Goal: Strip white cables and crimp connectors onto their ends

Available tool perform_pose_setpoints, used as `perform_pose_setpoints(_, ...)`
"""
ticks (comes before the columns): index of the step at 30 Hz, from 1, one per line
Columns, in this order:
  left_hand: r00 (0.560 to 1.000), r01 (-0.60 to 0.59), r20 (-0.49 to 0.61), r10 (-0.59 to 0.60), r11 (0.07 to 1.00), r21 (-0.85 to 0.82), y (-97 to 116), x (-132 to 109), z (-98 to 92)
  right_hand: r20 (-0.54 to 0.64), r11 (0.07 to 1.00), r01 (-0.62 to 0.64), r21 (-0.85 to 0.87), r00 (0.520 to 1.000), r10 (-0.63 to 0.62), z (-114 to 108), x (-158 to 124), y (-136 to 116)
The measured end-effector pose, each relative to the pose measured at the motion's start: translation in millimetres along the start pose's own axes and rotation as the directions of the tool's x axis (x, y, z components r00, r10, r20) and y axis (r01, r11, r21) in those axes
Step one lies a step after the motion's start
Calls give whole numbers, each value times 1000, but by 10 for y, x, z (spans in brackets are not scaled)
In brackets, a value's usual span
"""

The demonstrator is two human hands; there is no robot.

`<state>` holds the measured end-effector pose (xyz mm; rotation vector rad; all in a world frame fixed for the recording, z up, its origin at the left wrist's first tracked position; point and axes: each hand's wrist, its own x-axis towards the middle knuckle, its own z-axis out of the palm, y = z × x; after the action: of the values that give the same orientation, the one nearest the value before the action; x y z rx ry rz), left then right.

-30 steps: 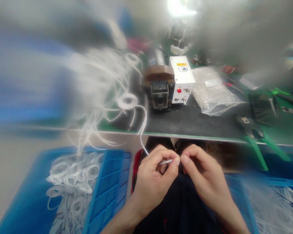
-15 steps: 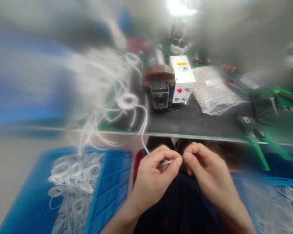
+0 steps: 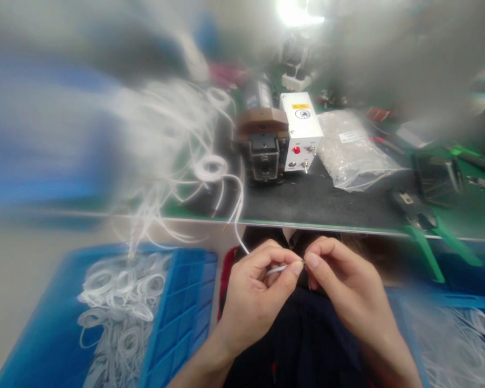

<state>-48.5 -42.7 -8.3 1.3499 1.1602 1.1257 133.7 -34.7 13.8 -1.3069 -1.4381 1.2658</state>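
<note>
My left hand (image 3: 262, 299) pinches a white cable (image 3: 275, 269) near its end, thumb against forefinger. From that hand the cable runs up over the table's edge to a white coil (image 3: 210, 168) lying on the bench. Fingertip to fingertip with it, my right hand (image 3: 343, 285) pinches at the cable's tip, where a tiny yellowish bit shows. Whether that bit is bare wire or a small metal part, I cannot tell. Both hands are above my dark-clothed lap, just in front of the table.
A machine with a white control box (image 3: 303, 132) stands on the black mat. To its right lie a clear bag (image 3: 358, 151) of small parts and green-handled pliers (image 3: 424, 237). Blue crates (image 3: 186, 302) with coiled cables flank me; more loose cables (image 3: 157, 134) cover the left bench.
Almost nothing differs. Both hands keep their pinch at the cable's end, with only a slight shift to the right.
</note>
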Motion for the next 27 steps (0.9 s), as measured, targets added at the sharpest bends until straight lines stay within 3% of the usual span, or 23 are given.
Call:
perform_pose_setpoints(11,996,71,62,-72,997,12,32,27,-21,-75,950,177,-259,976,-202,44,-16,105)
perform_pose_setpoints(17,997,79,-10,-80,996,-35,50,5,16,-2,994,63,-84,998,-63,28,-1,53)
perform_pose_setpoints(20,996,82,-18,-82,996,-30,58,5,34,-25,999,23,-41,999,-24,35,-14,31)
perform_pose_setpoints(27,998,46,27,-48,997,57,89,36,8,-46,999,36,-34,998,-37,55,-12,57)
